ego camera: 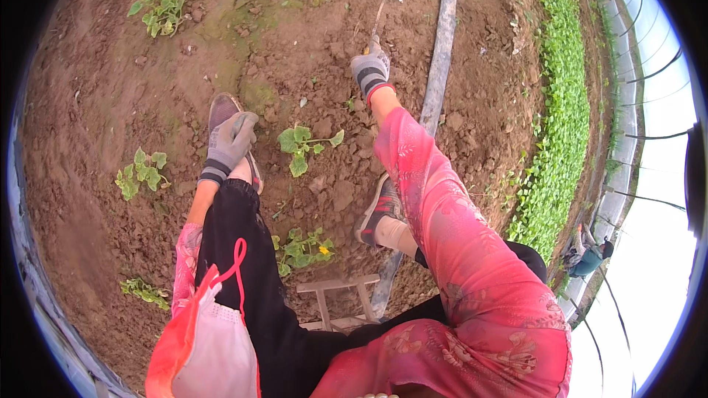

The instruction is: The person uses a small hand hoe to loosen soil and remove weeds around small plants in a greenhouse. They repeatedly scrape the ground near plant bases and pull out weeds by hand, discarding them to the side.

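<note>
My right hand [371, 69], in a grey knit glove with dark bands and a red cuff, reaches forward over loose soil. It grips a slim hand tool [381, 11] whose thin, slightly curved end points away from me; its exact kind is unclear. My left hand [229, 141], in a matching glove, rests over my left shoe [222, 108] with bent fingers. I cannot see anything in it, and its palm is hidden. Between my feet grows a young cucurbit plant [301, 146]. Another plant [301, 251], nearer me, bears a yellow flower.
A flat grey irrigation hose [441, 50] runs along the soil, passing under my right arm. Behind my feet stands a low wooden stool [338, 286]. More cucurbit plants [160, 10] grow leftward. A dense green seedling bed [564, 77] lies right, with another person [587, 257] by the plastic greenhouse wall [664, 171].
</note>
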Motion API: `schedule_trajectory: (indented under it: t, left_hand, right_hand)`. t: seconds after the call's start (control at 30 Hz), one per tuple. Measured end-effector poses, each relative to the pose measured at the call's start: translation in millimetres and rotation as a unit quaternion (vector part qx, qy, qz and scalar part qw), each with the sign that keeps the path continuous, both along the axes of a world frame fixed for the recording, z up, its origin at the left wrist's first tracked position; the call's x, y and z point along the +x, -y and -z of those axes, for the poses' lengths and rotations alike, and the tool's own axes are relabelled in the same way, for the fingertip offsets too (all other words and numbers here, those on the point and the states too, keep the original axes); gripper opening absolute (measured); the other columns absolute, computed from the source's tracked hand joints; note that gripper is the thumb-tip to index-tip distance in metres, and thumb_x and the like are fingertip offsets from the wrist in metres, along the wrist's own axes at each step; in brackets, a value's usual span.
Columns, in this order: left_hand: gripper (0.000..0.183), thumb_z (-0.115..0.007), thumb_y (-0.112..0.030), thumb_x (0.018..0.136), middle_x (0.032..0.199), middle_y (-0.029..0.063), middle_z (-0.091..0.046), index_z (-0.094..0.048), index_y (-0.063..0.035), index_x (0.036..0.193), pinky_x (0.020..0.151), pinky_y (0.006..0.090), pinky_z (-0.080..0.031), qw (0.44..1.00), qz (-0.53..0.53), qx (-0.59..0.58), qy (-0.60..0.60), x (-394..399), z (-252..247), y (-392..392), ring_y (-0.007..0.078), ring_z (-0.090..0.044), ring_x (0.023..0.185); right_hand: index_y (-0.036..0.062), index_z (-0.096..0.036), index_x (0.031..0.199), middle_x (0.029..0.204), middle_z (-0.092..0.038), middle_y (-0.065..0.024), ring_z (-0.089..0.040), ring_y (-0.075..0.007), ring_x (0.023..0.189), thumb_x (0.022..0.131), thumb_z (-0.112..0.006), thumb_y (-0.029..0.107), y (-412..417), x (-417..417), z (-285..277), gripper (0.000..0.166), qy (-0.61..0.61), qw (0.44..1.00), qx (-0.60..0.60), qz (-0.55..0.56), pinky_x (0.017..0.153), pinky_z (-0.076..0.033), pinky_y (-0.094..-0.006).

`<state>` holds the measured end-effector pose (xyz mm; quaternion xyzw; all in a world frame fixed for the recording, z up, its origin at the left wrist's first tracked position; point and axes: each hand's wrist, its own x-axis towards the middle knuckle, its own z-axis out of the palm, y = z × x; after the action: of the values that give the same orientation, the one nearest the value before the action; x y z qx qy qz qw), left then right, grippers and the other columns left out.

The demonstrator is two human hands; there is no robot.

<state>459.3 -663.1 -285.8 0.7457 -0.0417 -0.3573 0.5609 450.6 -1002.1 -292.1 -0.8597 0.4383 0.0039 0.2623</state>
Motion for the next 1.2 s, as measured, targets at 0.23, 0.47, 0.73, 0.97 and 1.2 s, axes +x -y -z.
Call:
schedule_trajectory:
  t: [0.23,0.47,0.73,0.97,1.2]
  left_hand:
    - [0.027,-0.053,-0.029,0.096,0.065,-0.0001,-0.056,-0.063,-0.0046,0.102,0.052,0.0230,-0.043,1.000,0.015,-0.002,0.015,0.4,-4.4,3.6,0.0072,-0.051,0.055]
    - [0.026,-0.052,-0.026,0.097,0.067,0.0002,-0.057,-0.063,-0.0042,0.106,0.053,0.0229,-0.043,0.999,0.004,-0.036,-0.010,-2.6,-3.7,-4.4,0.0066,-0.051,0.057]
    - [0.028,-0.053,-0.028,0.097,0.068,-0.0003,-0.057,-0.063,-0.0042,0.109,0.054,0.0229,-0.044,1.000,0.013,-0.006,0.005,-1.8,-3.0,-3.3,0.0067,-0.051,0.057]
    - [0.029,-0.053,-0.029,0.096,0.067,0.0006,-0.058,-0.062,-0.0040,0.108,0.055,0.0232,-0.044,1.000,0.014,-0.003,0.010,-1.2,-12.7,-0.1,0.0073,-0.054,0.059]
    - [0.030,-0.053,-0.030,0.096,0.065,0.0012,-0.058,-0.063,-0.0045,0.107,0.055,0.0242,-0.045,0.999,0.026,-0.001,0.028,-0.9,-10.1,-2.8,0.0077,-0.055,0.059]
  right_hand:
    - [0.0152,-0.030,0.146,0.106,-0.063,-0.0249,-0.062,-0.0393,0.097,0.080,-0.055,0.017,-57.3,-125.5,-13.5,0.071,-0.082,0.992,0.049,-0.083,0.084,-0.048,-0.0460]
    - [0.0182,-0.035,0.145,0.105,-0.063,-0.0221,-0.063,-0.0381,0.093,0.084,-0.057,0.023,-41.9,-159.9,-27.9,0.065,-0.003,0.992,-0.077,-0.097,0.080,-0.051,-0.0458]
    - [0.0190,-0.049,0.135,0.108,-0.065,-0.0198,-0.062,-0.0360,0.101,0.086,-0.058,0.035,-28.1,54.2,-11.0,0.053,0.116,0.972,0.064,-0.194,0.089,-0.048,-0.0429]
    - [0.0281,-0.042,0.140,0.111,-0.065,-0.0166,-0.062,-0.0364,0.100,0.088,-0.051,0.036,-22.8,-36.7,4.9,0.053,-0.029,0.973,0.087,-0.210,0.088,-0.049,-0.0425]
    - [0.0219,-0.044,0.140,0.118,-0.063,-0.0172,-0.061,-0.0348,0.107,0.087,-0.053,0.030,-62.0,-183.0,-19.4,0.054,0.015,0.985,0.125,-0.118,0.090,-0.048,-0.0394]
